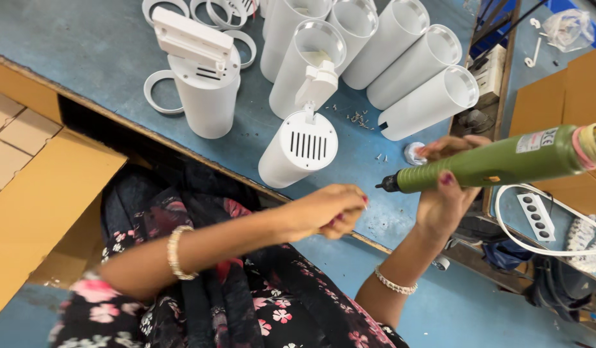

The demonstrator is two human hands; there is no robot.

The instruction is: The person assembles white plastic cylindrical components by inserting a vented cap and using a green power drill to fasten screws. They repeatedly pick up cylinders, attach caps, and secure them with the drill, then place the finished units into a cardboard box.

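Observation:
My right hand [443,193] grips a green electric screwdriver [498,161], its dark tip pointing left above the blue table [85,45]. Just left of the tip, my left hand [331,209] is curled into a loose fist by the table edge; I cannot tell whether something small sits between its fingers. Beyond the left hand, a white cylindrical lamp housing [297,149] with a slotted end cap and a white bracket [317,84] lies on the table, touched by neither hand.
Another white housing [206,96] with a flat rectangular box on top stands at the back left, with loose white rings [157,90] around it. Several open white cylinders [414,61] lean together behind. Cardboard [47,193] lies left. A white power strip [536,216] is at right.

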